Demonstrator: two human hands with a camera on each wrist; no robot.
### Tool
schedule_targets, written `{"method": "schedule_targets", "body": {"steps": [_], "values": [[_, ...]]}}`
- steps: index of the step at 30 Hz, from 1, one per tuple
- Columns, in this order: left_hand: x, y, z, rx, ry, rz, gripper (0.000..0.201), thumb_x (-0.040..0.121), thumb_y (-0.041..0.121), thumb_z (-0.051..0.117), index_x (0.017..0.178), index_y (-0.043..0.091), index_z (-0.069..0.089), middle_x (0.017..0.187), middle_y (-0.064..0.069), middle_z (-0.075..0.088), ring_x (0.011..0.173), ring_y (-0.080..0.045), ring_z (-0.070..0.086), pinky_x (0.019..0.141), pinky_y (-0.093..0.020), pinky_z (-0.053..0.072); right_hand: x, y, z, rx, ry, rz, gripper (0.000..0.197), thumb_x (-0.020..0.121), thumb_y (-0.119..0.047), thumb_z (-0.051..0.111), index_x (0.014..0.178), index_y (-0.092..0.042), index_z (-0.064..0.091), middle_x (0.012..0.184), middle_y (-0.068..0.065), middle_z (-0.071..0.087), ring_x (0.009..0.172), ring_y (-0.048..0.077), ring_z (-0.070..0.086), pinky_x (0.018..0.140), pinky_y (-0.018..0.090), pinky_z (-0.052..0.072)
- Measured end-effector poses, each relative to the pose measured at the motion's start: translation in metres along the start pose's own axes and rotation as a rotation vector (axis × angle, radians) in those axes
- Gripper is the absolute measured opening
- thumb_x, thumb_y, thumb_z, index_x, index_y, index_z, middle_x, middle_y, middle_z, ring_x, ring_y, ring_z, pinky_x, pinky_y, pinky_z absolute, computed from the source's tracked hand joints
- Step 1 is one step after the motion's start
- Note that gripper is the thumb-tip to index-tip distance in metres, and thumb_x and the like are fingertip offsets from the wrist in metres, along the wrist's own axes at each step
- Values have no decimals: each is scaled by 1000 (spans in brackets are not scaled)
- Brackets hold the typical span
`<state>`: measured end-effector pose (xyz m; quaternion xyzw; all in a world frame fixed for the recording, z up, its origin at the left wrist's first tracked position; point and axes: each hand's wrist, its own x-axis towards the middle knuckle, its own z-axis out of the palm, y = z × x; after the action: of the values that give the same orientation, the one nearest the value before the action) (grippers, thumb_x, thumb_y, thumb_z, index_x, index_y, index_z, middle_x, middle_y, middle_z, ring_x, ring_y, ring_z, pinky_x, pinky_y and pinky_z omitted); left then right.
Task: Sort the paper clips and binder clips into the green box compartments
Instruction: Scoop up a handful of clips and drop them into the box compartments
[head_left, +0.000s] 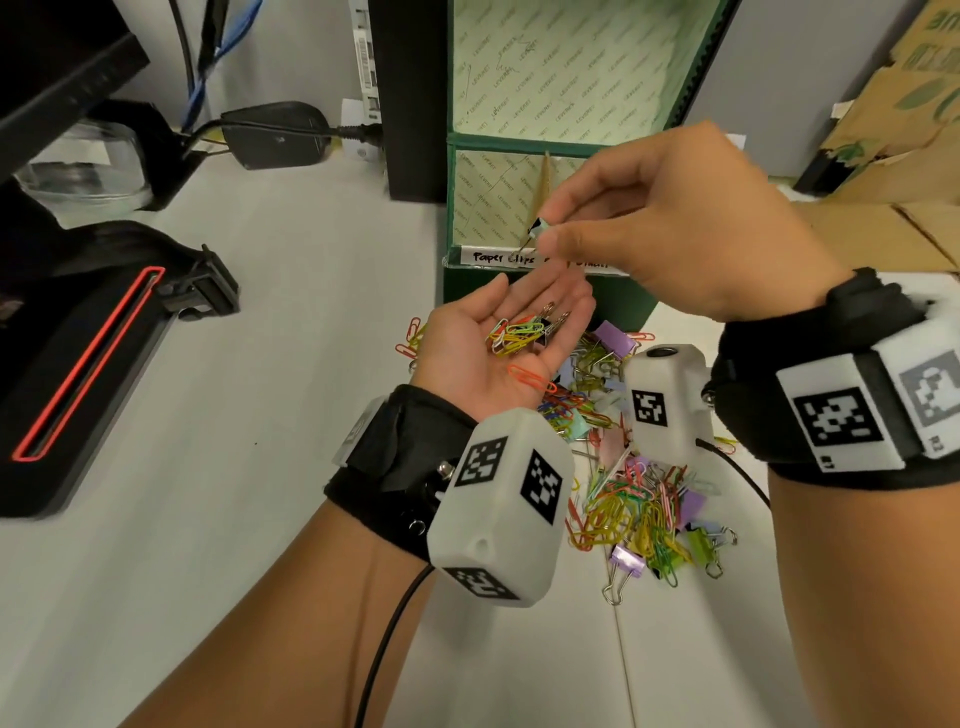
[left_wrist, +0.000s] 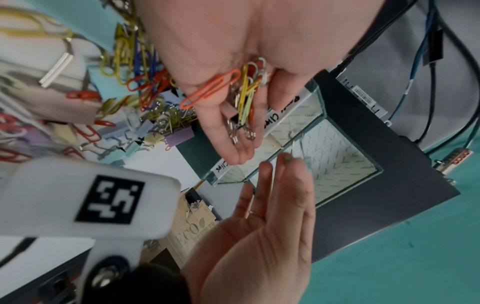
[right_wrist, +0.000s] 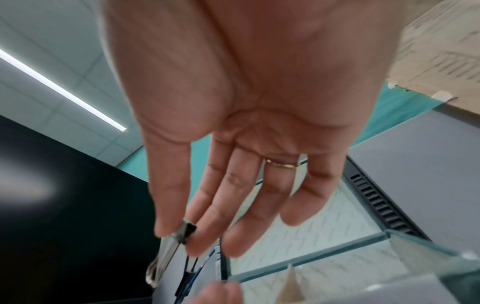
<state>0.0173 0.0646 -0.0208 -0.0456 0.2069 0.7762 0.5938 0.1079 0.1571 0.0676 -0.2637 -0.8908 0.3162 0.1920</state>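
My left hand (head_left: 535, 299) lies palm up and open in front of the green box (head_left: 613, 304), carrying several coloured paper clips (head_left: 517, 332), an orange paper clip (head_left: 531, 378) and a binder clip. In the left wrist view the same paper clips (left_wrist: 244, 92) rest on the fingers. My right hand (head_left: 556, 228) pinches a small mint binder clip (head_left: 536, 226) between thumb and forefinger, over the box's front compartments. The right wrist view shows that binder clip (right_wrist: 185, 231) with its wire handles hanging down. A label (head_left: 503, 257) reading "Paper Clips" marks the left front compartment.
A loose pile of paper clips and binder clips (head_left: 639, 509) lies on the white table below my hands. A black device with a red outline (head_left: 88, 364) sits at the left. Cardboard boxes (head_left: 893, 156) stand at the right, cables and a power brick (head_left: 275, 135) behind.
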Motion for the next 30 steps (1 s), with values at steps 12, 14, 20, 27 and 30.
{"method": "schedule_targets", "body": {"steps": [12,14,20,27,30], "values": [[0,5,-3,19,-22,-12,45,101,19,36,102,-15,65,101,-24,69,84,-33,71,83,-44,55,14,43,-15,-202,265,125,5,84,-32,73,89,-31,72,84,-14,68,84,3,65,78,19,51],[0,5,-3,10,-9,-9,45,101,19,36,100,-16,66,101,-24,69,84,-33,70,82,-45,55,11,41,-16,-247,181,139,8,86,-35,70,93,-32,75,90,-12,70,94,5,64,87,25,51],[-2,5,2,-7,7,31,40,101,16,36,108,-15,60,97,-26,70,87,-36,68,89,-45,54,0,8,-14,-238,-72,3,7,82,-37,74,89,-35,76,79,-22,69,79,-12,64,64,3,43],[-1,9,0,-67,-22,21,47,101,14,33,95,-18,66,93,-29,69,78,-39,69,77,-42,59,-6,-6,-4,-325,-223,-95,13,77,-34,78,89,-37,76,77,-23,67,70,-16,57,56,-5,35],[2,11,-3,-98,-13,11,42,101,16,32,118,-14,57,107,-32,65,95,-42,63,61,-39,59,-3,-2,4,-396,-251,-68,16,77,-34,79,92,-36,75,83,-20,65,74,-3,58,57,3,37]]}}
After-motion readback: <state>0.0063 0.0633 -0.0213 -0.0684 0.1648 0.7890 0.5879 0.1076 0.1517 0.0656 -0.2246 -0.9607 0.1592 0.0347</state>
